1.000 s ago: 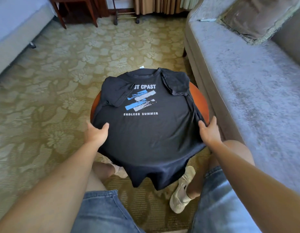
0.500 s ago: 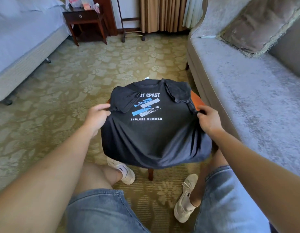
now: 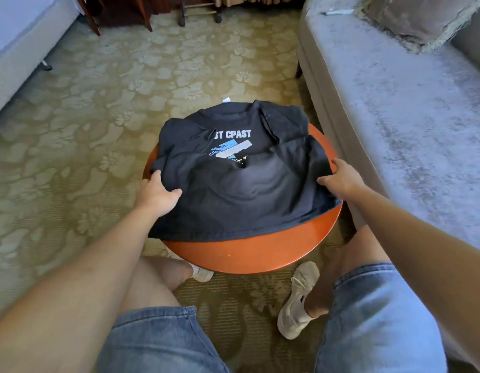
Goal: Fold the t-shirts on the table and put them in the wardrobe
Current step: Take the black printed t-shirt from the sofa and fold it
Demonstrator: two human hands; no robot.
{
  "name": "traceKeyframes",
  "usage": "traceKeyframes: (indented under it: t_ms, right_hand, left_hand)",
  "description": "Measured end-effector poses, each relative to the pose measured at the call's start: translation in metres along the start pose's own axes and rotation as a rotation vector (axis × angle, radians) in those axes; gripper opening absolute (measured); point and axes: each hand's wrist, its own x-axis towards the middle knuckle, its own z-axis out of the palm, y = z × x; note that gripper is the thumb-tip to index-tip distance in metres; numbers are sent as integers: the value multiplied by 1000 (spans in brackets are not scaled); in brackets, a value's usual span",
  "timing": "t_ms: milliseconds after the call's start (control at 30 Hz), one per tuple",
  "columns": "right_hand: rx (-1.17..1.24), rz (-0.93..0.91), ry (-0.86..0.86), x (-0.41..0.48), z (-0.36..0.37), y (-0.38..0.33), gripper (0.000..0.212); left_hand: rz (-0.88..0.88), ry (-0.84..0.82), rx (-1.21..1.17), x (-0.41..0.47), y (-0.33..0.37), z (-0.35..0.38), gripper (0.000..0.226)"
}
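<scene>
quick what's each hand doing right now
Left hand: grips the left edge of the black t-shirt.
Right hand: pinches the right edge of the same shirt, as far as can be seen.

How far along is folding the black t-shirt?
Done: the t-shirt has its sleeves folded in and its lower half over the print. In hand: left hand and right hand hold its sides on the table. Left: perhaps another fold, then the wardrobe, not in view.

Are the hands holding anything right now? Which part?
Left hand pinches the t-shirt at its left side edge, thumb on top. Right hand rests on the right side edge; whether it grips cannot be told.
</scene>
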Motion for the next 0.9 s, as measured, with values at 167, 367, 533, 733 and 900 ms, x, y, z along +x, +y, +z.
traceKeyframes:
  t_ms: [167,367,533,733,900]
  right_hand:
    - [43,101,-84,2,-3,0,75]
    - [240,132,-114,-4,-4,12,55]
    - [457,129,-188,-18,-2,14,38]
    - [490,75,-57,-30,-7,7,22]
    - [329,33,51,-32,-6,13,18]
  left_hand:
    - [-19,-37,-56,-15,-3,2,77]
    - [-2,-16,-108,-34,-5,-3,82]
    - [24,-126,19,-45,-4,-6,86]
    - [87,-92,-89,-54,-7,-5,78]
    - [148,-37,-213,-56,-7,-6,65]
